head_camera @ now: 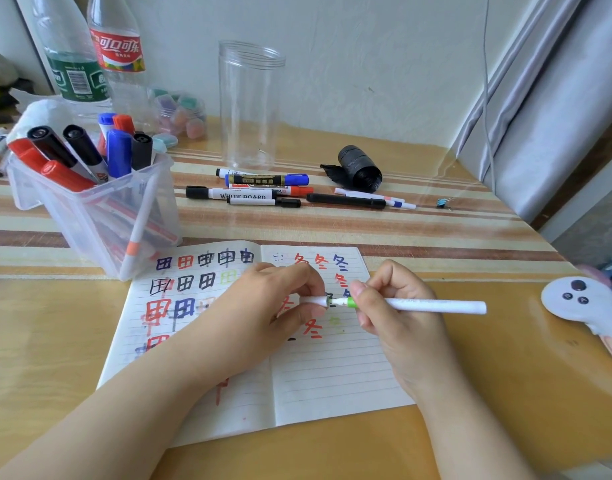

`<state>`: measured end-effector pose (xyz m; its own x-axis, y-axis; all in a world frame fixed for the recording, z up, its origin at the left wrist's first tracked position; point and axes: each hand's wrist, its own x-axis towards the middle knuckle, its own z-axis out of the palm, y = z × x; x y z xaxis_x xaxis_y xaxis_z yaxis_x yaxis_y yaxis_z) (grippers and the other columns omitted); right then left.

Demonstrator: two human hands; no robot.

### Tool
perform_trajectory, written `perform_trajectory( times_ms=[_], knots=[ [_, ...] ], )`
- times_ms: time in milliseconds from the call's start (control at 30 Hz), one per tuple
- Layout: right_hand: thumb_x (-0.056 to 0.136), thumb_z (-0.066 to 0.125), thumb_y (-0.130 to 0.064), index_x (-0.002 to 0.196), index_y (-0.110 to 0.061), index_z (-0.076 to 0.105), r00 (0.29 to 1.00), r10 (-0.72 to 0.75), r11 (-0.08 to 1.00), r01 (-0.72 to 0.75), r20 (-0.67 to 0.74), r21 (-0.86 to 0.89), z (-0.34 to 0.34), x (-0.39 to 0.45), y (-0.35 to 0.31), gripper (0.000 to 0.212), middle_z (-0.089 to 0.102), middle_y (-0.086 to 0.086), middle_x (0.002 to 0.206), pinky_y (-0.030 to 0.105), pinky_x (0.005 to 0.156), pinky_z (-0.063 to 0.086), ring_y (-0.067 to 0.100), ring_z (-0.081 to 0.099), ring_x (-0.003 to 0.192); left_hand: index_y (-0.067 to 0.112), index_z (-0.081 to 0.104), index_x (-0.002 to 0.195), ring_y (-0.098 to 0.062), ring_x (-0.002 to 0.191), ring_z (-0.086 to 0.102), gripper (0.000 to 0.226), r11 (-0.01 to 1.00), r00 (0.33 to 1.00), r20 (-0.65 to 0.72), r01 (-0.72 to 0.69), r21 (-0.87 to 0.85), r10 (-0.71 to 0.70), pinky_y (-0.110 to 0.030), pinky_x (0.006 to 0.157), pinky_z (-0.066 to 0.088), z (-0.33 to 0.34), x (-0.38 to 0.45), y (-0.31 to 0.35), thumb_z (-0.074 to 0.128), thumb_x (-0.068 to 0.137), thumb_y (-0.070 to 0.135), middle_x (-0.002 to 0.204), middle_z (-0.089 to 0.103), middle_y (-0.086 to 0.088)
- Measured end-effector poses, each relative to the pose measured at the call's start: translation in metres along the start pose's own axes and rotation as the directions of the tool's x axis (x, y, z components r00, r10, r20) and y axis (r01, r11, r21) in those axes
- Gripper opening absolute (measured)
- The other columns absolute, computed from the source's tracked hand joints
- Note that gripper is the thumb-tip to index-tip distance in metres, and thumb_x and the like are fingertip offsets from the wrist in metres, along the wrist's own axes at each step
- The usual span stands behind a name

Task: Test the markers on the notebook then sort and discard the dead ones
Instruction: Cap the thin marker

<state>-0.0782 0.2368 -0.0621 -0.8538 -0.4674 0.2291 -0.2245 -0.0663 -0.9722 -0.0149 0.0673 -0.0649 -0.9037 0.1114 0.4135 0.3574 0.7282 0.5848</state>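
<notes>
White plastic and slim, the marker (432, 305) hangs just above the right page of the open notebook (332, 375), lying level with its green-collared tip pointing left. The right hand (394, 306) curls its fingers round the barrel close behind that collar, and the left hand (280, 299) pinches the white cap (315, 301) just off the tip. Whether the cap is coming off or going on cannot be told. The marker looks light and stiff, with a smooth barrel that could slip, so a hold near the collar seems best for steadying the tip; the cap is small and easy to drop.

Beyond the notebook's left page stands a clear tub (90, 209) crowded with red, black and blue markers. Beyond the spine, several loose markers (263, 192) lie in a cluster, with a tall empty clear jar (249, 109) behind them and a roll of black bags (360, 168) to their right. A white controller (581, 299) rests right of the notebook. Nothing stands between the tip and the page.
</notes>
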Motion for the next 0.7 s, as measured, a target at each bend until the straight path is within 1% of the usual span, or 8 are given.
perform_trajectory(
  times_ms=[100,167,267,367,433,533,633,700],
  knots=[
    [0.068,0.068,-0.033,0.055,-0.024,0.048,0.999,0.018,1.000,-0.018,0.048,-0.002,0.002,0.000,0.000,0.025,0.050,-0.006,0.045,0.014,0.049,0.035,0.003,0.042,0.043,0.026,0.055,0.089,0.000,0.076,0.051,0.016,0.999,0.999,-0.003,-0.040,-0.003,0.040,-0.001,0.075,0.031,0.000,-0.001,0.003,0.049,0.082,0.039,0.077,0.062,0.013],
    [0.066,0.069,-0.034,0.055,-0.024,0.050,0.996,0.034,0.999,-0.036,0.085,0.018,0.003,0.000,0.000,0.025,0.051,-0.007,0.046,0.014,0.049,0.036,0.004,0.044,0.044,0.020,0.059,0.088,0.001,0.071,0.050,0.020,0.998,0.998,-0.006,-0.056,-0.009,0.056,-0.001,0.067,0.033,0.001,-0.001,0.005,0.050,0.082,0.037,0.073,0.061,0.014],
    [0.065,0.070,-0.033,0.054,-0.023,0.049,0.994,0.056,0.997,-0.061,0.093,0.052,0.003,0.000,0.002,0.027,0.050,-0.008,0.045,0.014,0.048,0.035,0.004,0.042,0.043,0.021,0.059,0.085,0.001,0.065,0.051,0.017,0.998,0.998,-0.028,-0.051,-0.042,0.050,-0.005,0.059,0.036,0.002,-0.002,0.005,0.051,0.081,0.035,0.067,0.060,0.014],
    [0.066,0.070,-0.036,0.052,-0.025,0.047,0.994,0.061,0.998,-0.064,0.096,0.030,0.006,0.000,0.002,0.028,0.049,-0.006,0.045,0.016,0.048,0.034,0.006,0.041,0.044,0.020,0.061,0.083,-0.003,0.064,0.053,0.016,0.998,0.998,-0.043,-0.052,-0.021,0.051,-0.011,0.058,0.039,0.003,-0.003,0.007,0.053,0.080,0.033,0.066,0.063,0.012],
    [0.066,0.069,-0.036,0.052,-0.025,0.047,0.994,0.061,0.998,-0.063,0.087,0.016,0.008,0.000,0.002,0.029,0.049,-0.006,0.045,0.018,0.049,0.034,0.007,0.041,0.045,0.018,0.063,0.082,-0.002,0.063,0.054,0.009,0.999,0.998,-0.060,-0.036,-0.025,0.035,-0.008,0.058,0.038,0.003,-0.003,0.009,0.060,0.080,0.026,0.065,0.062,0.013],
    [0.065,0.069,-0.038,0.051,-0.025,0.047,0.994,0.084,0.996,-0.086,0.077,0.022,0.009,0.000,0.000,0.029,0.049,-0.006,0.044,0.017,0.048,0.034,0.007,0.041,0.045,0.019,0.064,0.080,0.002,0.059,0.054,0.003,0.999,0.996,-0.087,0.006,-0.047,-0.010,-0.002,0.057,0.034,0.001,-0.005,0.015,0.062,0.079,0.021,0.061,0.059,0.017],
    [0.057,0.077,-0.040,0.053,-0.025,0.051,0.980,0.165,0.975,-0.179,0.112,0.129,0.013,-0.001,-0.011,0.031,0.050,-0.004,0.047,0.015,0.046,0.034,0.006,0.041,0.043,0.021,0.063,0.080,0.001,0.061,0.057,0.004,0.993,0.990,-0.118,0.073,-0.089,-0.083,-0.006,0.057,0.037,-0.004,-0.006,0.022,0.061,0.082,0.024,0.064,0.063,0.013],
    [0.048,0.087,-0.047,0.064,-0.018,0.055,0.971,0.188,0.951,-0.218,0.148,0.218,0.019,-0.001,-0.020,0.046,0.055,-0.001,0.055,0.016,0.046,0.037,0.006,0.042,0.045,0.024,0.063,0.084,-0.001,0.071,0.059,0.001,0.989,0.978,-0.158,0.126,-0.077,-0.137,-0.014,0.067,0.045,-0.013,-0.004,0.024,0.062,0.085,0.024,0.072,0.065,0.013]
  ],
)
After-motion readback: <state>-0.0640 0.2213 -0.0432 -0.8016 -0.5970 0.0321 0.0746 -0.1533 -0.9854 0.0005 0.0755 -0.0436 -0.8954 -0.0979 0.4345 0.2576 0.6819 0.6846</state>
